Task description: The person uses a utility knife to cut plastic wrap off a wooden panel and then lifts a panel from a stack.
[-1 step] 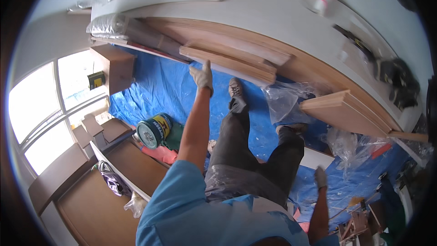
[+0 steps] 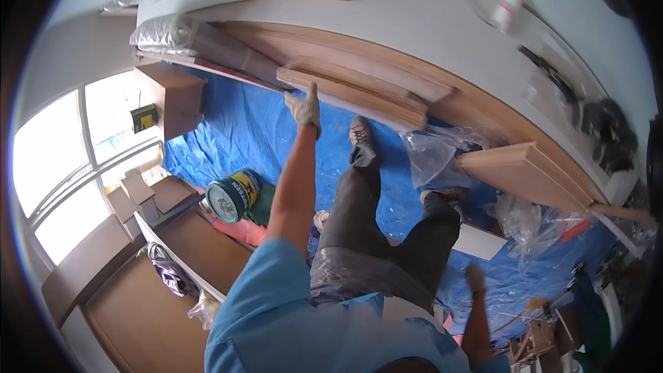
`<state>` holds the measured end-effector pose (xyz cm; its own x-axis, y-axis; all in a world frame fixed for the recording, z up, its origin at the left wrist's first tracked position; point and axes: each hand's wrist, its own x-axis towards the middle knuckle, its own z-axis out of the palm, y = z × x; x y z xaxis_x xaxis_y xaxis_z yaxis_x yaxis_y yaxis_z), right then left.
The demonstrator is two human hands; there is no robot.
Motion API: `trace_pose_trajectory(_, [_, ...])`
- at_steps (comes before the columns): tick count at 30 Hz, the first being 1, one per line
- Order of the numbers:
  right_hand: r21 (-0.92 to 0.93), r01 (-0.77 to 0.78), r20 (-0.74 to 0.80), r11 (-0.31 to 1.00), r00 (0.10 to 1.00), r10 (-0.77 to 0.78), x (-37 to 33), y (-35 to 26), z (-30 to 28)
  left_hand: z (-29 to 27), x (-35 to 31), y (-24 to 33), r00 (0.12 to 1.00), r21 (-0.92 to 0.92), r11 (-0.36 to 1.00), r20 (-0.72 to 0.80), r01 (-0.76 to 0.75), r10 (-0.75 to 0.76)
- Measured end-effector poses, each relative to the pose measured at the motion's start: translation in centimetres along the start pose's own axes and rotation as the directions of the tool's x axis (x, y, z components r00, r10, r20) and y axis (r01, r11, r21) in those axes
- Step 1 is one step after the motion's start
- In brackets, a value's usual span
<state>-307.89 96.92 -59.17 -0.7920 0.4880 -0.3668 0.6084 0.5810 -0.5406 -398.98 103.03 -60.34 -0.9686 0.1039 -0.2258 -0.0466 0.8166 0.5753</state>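
My left hand (image 2: 304, 109), in a pale knit glove, reaches forward with thumb and fingers apart and nothing visible in it. Just beyond it lies a stack of wooden boards (image 2: 356, 93), its near end close to my fingertips; whether they touch I cannot tell. My right hand (image 2: 474, 278), also gloved, hangs low at my right side over the blue plastic sheet (image 2: 387, 173). Motion smears its fingers. A white board (image 2: 478, 240) lies on the sheet near that hand.
A dark green bucket (image 2: 235, 195) stands at left. Clear plastic wrap (image 2: 442, 152) and leaning wooden panels (image 2: 518, 173) are at right. Behind the boards runs a long white surface (image 2: 414, 10) bearing a black power tool (image 2: 604, 131). A brown box-shaped cabinet (image 2: 173, 97) is far left.
My right hand has swung slightly left and down. The left hand has shifted only a little, staying beside the boards. The whole view has tilted slightly.
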Motion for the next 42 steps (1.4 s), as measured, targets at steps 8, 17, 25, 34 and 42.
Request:
trace_pose_trajectory(8, [0.377,-0.815,0.786,-0.441,0.030,0.617,7.0,-33.4,-4.9,0.3,20.4,-0.6,0.763,-0.086,0.994,0.646,0.061,0.009])
trace_pose_trajectory(17, [0.475,-0.711,0.731,-0.518,-0.009,0.682,11.9,-36.8,-10.8,0.1,19.5,-1.9,0.901,-0.043,0.995,0.429,0.094,-0.066])
trace_pose_trajectory(25, [0.836,-0.440,0.521,-0.328,0.450,0.725,37.6,-24.8,-9.2,-4.1,14.9,-6.3,0.872,-0.332,0.919,0.489,0.214,-0.026])
trace_pose_trajectory(34, [0.755,-0.365,0.648,-0.545,0.541,0.536,54.7,-28.3,-4.6,-6.4,11.0,-6.2,0.805,-0.011,0.928,0.503,0.371,-0.316])
trace_pose_trajectory(42, [0.829,-0.453,0.545,-0.329,0.517,0.661,51.6,-28.6,2.7,-8.7,12.2,-11.7,0.714,0.236,0.860,0.482,0.453,-0.508])
